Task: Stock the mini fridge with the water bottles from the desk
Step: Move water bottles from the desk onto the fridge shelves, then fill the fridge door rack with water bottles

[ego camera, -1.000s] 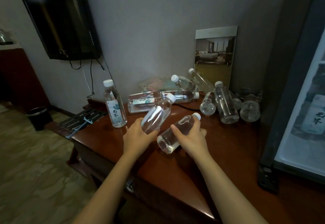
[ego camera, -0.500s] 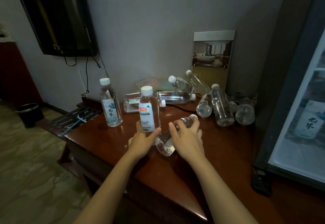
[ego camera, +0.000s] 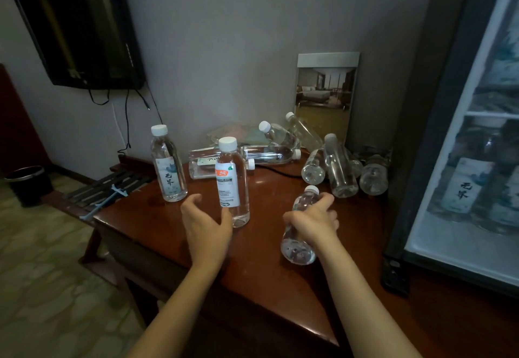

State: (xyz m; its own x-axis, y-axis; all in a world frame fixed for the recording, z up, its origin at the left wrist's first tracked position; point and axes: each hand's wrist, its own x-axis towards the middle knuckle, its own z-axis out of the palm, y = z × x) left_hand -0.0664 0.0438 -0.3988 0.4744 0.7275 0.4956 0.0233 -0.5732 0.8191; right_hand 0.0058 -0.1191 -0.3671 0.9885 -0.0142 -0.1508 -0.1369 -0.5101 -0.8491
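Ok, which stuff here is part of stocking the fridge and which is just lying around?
For the job:
desk
upright bottle
bottle in right hand
standing bottle
pile of lying bottles
mini fridge

Just lying about:
TV
framed room photo
waste bin

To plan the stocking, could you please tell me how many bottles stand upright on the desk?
2: the left bottle near the desk edge, the middle bottle by the left hand. Others lie or lean; the pile may hide more.

Two hands (ego camera: 206,221) and, on one reddish-brown wooden worktop (ego camera: 269,259), about ten clear plastic white-capped water bottles (ego camera: 232,182): two upright, one gripped, the rest lying in a pile.
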